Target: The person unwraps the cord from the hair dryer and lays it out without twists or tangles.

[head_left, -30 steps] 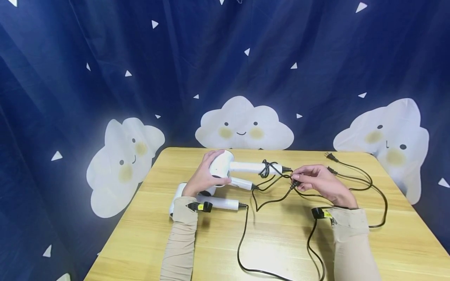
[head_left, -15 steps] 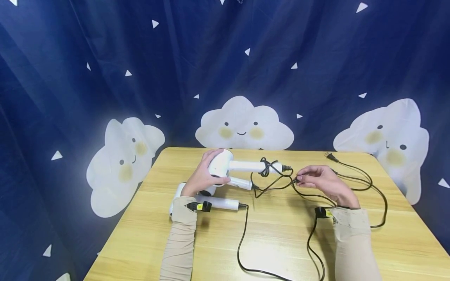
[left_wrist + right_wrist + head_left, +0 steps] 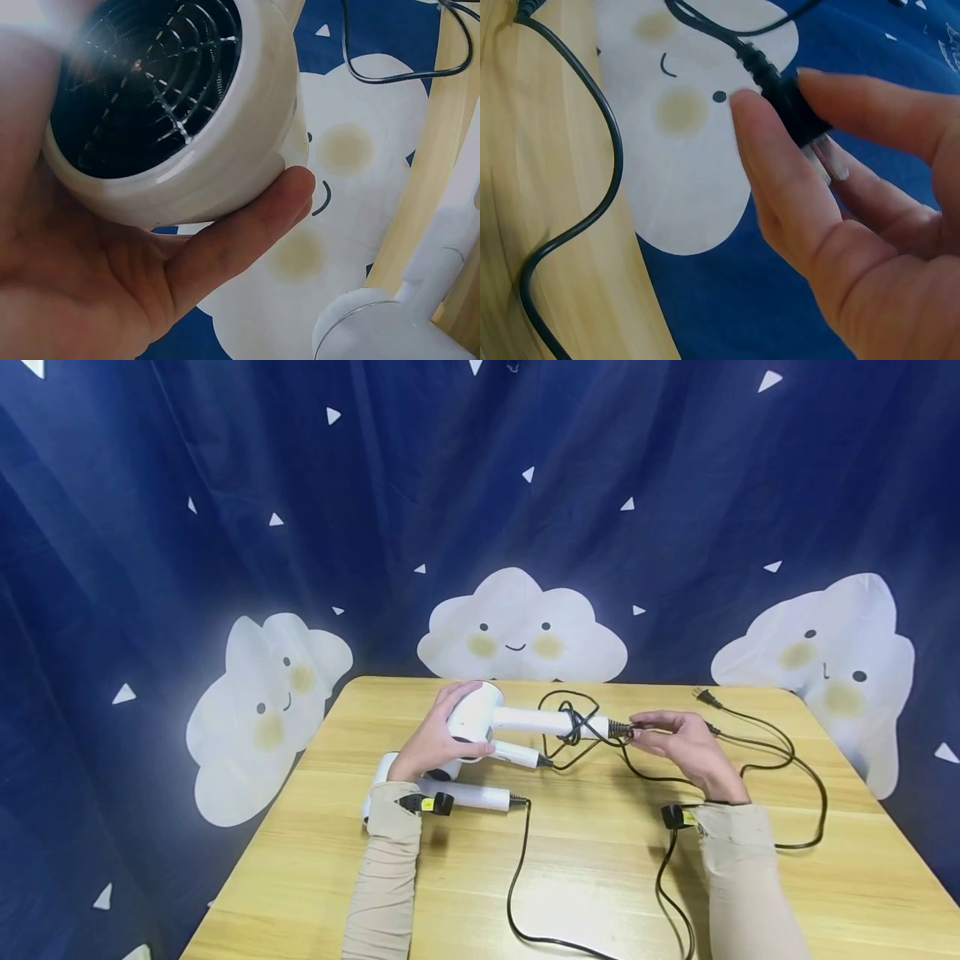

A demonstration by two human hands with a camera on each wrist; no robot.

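Observation:
A white hair dryer [image 3: 517, 719] is held up by my left hand [image 3: 433, 739], its fingers and thumb wrapped round the dryer head. In the left wrist view the round black grille [image 3: 150, 82] of that head faces the camera. Black cord [image 3: 576, 728] is wound round the handle near its end. My right hand [image 3: 692, 750] is just beyond the handle's end. Between thumb and fingers it pinches a black power plug [image 3: 795, 109], whose metal prongs show in the right wrist view. The cord's path around the handle is partly tangled from sight.
Two more white hair dryers, one [image 3: 516, 754] just behind and one [image 3: 472, 797] nearer, lie on the wooden table [image 3: 315, 877]. Their black cords run rightward, with two plugs, one [image 3: 707, 697] at the back right. A dark blue curtain [image 3: 465, 468] with clouds hangs behind.
My right hand first shifted a little right, then came left to the handle's end with the plug. A cord loop now rises above the handle. My left hand keeps its grip.

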